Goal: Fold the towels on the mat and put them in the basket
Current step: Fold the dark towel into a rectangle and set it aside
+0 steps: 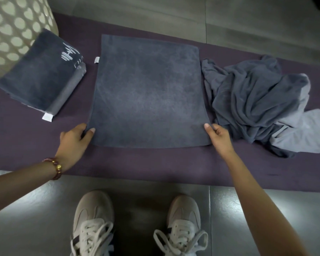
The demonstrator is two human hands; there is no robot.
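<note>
Now fingers (91, 130) pinch towel's (148, 93) L+R edges.

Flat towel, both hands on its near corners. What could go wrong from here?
1. The left hand and right hand pinch only the near corners of the flat towel; one could slip and skew the fold.
2. The pile lies against the towel's right edge, so lifting that side may drag it along.
3. The folded stack lies on the mat, not in the basket, and could be missed.
</note>
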